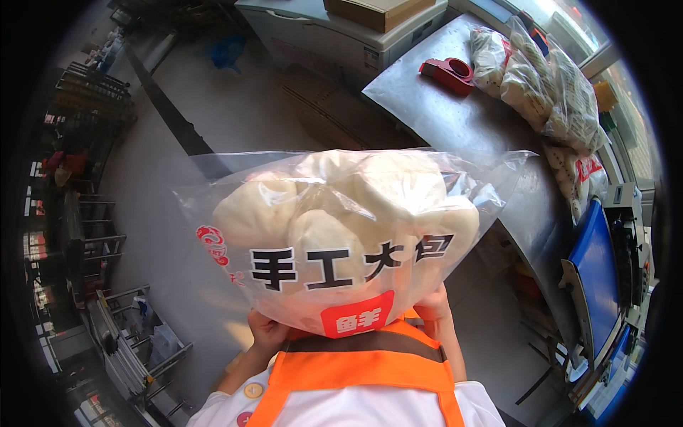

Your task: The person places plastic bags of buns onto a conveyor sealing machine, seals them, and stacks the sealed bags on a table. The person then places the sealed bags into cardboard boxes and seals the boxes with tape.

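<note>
A transparent plastic bag (331, 235) full of steamed buns (323, 235) is held up close in front of my chest and orange apron (368, 368). Black and red writing is printed across its front. My left hand (265, 326) grips the lower left edge of the bag with curled fingers. On the other side, my right hand (433, 304) holds the lower right edge, its fingers partly hidden behind the plastic. The bag's upper corners spread out loosely to both sides.
Ahead on the right, a steel table (405, 101) carries a red tape dispenser (448, 74) and several bagged buns (533, 85). A machine with a blue belt (595, 283) stands far right. A chest freezer (341, 40) bears a cardboard box (379, 12). Metal racks (128, 341) stand left.
</note>
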Available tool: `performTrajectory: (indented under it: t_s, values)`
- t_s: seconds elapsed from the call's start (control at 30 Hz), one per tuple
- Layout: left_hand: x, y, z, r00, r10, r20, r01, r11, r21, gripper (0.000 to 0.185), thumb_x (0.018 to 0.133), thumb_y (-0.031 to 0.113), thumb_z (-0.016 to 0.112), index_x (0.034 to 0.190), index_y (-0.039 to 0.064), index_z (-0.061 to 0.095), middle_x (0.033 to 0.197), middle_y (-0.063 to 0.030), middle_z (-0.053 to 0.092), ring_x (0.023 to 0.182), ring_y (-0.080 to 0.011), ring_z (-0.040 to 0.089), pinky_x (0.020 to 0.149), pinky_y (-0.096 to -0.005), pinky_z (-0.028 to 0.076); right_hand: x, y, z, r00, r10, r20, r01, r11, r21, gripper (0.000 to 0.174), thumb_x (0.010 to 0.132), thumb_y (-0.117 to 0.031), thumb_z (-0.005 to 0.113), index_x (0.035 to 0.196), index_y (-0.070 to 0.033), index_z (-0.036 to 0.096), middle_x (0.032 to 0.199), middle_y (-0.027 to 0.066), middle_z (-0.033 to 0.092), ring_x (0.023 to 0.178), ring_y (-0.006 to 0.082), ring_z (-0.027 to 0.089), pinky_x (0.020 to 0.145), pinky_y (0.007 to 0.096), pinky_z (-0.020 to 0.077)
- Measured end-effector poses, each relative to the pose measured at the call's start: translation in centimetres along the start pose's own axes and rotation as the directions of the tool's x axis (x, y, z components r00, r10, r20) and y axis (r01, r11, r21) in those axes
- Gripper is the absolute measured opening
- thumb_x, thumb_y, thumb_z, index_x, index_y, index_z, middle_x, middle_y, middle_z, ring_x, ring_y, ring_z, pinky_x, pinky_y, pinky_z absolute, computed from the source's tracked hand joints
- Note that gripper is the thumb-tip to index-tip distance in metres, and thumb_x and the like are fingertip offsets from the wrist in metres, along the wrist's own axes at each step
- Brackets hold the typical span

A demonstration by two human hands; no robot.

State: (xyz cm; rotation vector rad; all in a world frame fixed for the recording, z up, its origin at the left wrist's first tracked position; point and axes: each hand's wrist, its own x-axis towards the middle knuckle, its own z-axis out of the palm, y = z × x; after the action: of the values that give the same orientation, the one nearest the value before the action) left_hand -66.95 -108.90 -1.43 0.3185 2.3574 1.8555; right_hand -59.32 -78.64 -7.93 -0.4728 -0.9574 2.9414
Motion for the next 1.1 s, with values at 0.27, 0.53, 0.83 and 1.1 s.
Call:
performTrajectory:
  t_s: [0.27,0.53,0.83,1.1]
  values:
    - [1.5,1.2,0.3,0.984,0.093,0.154,-0.102,0.994,0.048,0.007,0.076,0.002,0.064,0.082,0.001,0.068,0.082,-0.0133,0.068,0.077,-0.0264,0.067,0.067,-0.0322,0.050,-0.7,0.0,-0.7,0.987,-0.152,0.047,0.149,0.987,0.066,0.062,0.064,0.009,0.072,0.122,0.001,0.052,0.112,0.0122,0.062,0.100,0.0253,0.063,0.084,0.0385,0.0520]
    - [2.7,1.6,0.5,0.967,0.142,0.212,-0.139,0.990,-0.029,0.028,0.074,0.002,0.066,0.101,-0.001,0.062,0.094,-0.0108,0.066,0.081,-0.0232,0.065,0.071,-0.0305,0.051,-1.7,0.5,-0.4,0.971,-0.238,-0.025,0.239,0.969,0.057,0.061,0.067,0.005,0.072,0.124,0.002,0.050,0.114,0.0121,0.060,0.104,0.0268,0.060,0.087,0.0387,0.0493]
    - [5.7,1.8,4.4,0.870,0.061,0.489,0.140,0.921,-0.364,0.038,0.072,0.004,0.067,0.109,-0.002,0.057,0.098,-0.0111,0.065,0.083,-0.0209,0.065,0.072,-0.0295,0.052,-7.0,-1.6,1.7,0.914,-0.392,-0.106,0.373,0.913,-0.162,0.046,0.069,0.006,0.070,0.113,0.004,0.057,0.107,0.0129,0.064,0.098,0.0206,0.062,0.083,0.0324,0.0502]
    - [4.0,3.4,10.0,0.471,-0.111,0.875,0.801,0.470,-0.372,0.040,0.071,0.006,0.066,0.110,-0.002,0.056,0.099,-0.0120,0.065,0.085,-0.0204,0.064,0.073,-0.0295,0.053,-16.3,-3.9,1.3,0.778,-0.566,-0.272,0.453,0.806,-0.382,0.088,0.077,-0.049,0.067,0.139,0.002,0.031,0.134,0.0131,0.047,0.120,0.0211,0.049,0.098,0.0326,0.0396]
